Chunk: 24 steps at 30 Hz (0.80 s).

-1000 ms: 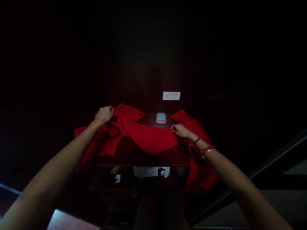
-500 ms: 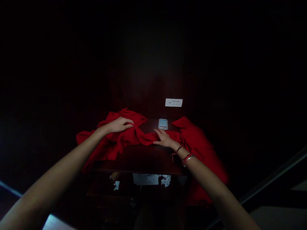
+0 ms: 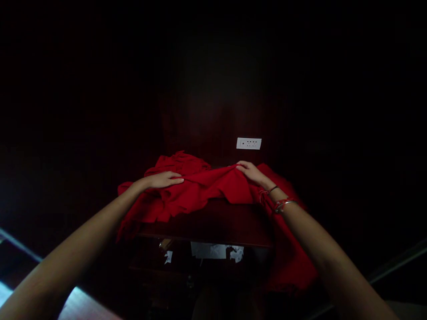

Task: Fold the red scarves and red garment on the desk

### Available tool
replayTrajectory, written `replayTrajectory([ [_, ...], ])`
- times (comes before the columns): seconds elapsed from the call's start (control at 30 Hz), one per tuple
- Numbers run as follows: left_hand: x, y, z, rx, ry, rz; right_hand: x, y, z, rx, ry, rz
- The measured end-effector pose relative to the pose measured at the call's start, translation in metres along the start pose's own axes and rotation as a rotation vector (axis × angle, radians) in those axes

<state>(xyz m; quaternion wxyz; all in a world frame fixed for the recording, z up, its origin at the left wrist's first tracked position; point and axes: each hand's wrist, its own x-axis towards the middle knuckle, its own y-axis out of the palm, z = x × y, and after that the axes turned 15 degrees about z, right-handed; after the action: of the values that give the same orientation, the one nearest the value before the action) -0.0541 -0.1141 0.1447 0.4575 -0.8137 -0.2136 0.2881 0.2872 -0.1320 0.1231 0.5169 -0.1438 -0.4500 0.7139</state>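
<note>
A red fringed shawl [image 3: 207,189] lies in loose folds over a dark wooden table [image 3: 213,224] and hangs down past its right side. My left hand [image 3: 165,179] is closed on the shawl at the left, thumb and fingers pressed together along a fold. At the right, my right hand [image 3: 250,172] pinches the shawl's upper edge and holds it raised, so the cloth stretches between both hands. Bunched folds and fringe lie behind my left hand. The phone is now almost wholly hidden behind the lifted cloth.
A white socket panel [image 3: 248,143] is on the dark wall behind the table. Below the tabletop, an open shelf holds white paper [image 3: 208,250] and crumpled scraps [image 3: 236,254]. A pale surface [image 3: 85,306] shows at the lower left. The surroundings are very dark.
My right hand, earlier spread flat on the cloth, has closed on its edge and moved up and right, pulling the shawl out across the phone. My left hand stays on the folds.
</note>
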Motion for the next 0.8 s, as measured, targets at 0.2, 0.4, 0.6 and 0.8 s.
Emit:
replayTrajectory([
  [0.2, 0.046, 0.036, 0.005, -0.068, -0.191, 0.224, -0.023, -0.095, 0.027, -0.169, 0.154, 0.048],
  [0.4, 0.080, 0.066, 0.004, 0.135, 0.020, 0.181, -0.048, -0.124, 0.006, -0.434, 0.495, 0.067],
  [0.6, 0.095, 0.107, -0.030, 0.489, 0.009, -0.117, -0.063, -0.072, -0.033, -0.564, 0.686, 0.077],
  [0.8, 0.115, 0.129, -0.033, 0.446, -0.020, -0.162, -0.087, -0.004, -0.025, -0.720, 0.683, 0.233],
])
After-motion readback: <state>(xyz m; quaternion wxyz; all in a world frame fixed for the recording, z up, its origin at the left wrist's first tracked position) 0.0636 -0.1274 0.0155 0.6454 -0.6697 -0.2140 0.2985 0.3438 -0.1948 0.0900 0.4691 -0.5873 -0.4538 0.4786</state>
